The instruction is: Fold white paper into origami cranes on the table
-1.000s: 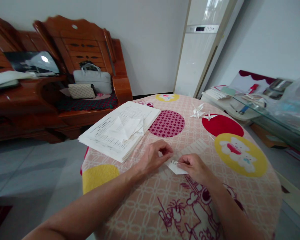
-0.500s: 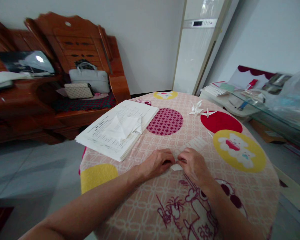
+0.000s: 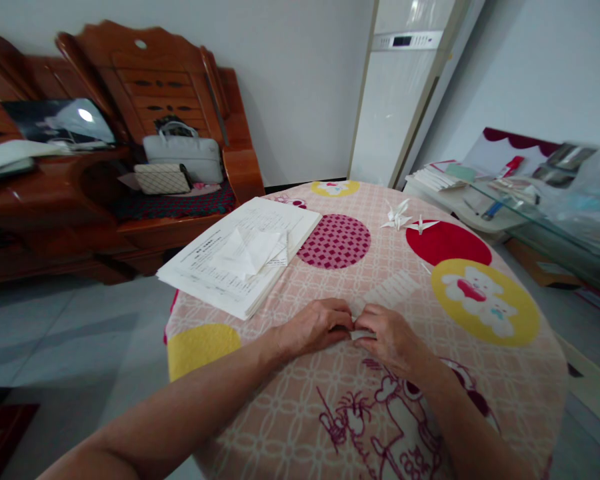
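Near the middle of the table, my left hand (image 3: 325,325) and my right hand (image 3: 387,337) meet over a small piece of folded white paper (image 3: 361,335). The fingers of both are bent and pinch the paper, most of which they cover. Just beyond my fingertips lies a pale, faintly lined strip of paper (image 3: 390,289). Two folded paper cranes, a larger crane (image 3: 397,215) and a smaller crane (image 3: 421,225), rest farther off to the right. At the left, loose folded sheets (image 3: 250,252) lie on a stack of printed papers (image 3: 205,280).
A patterned tablecloth (image 3: 280,413) covers the round table. Behind it on the left stands a wooden chair (image 3: 150,80) with a grey handbag (image 3: 185,157) and a quilted purse (image 3: 163,179). A glass-topped side table (image 3: 525,227) with clutter is at the right.
The fingers of my right hand have shifted around the folded paper, with the thumb now lower, and less of the paper shows. The whole view has moved slightly.
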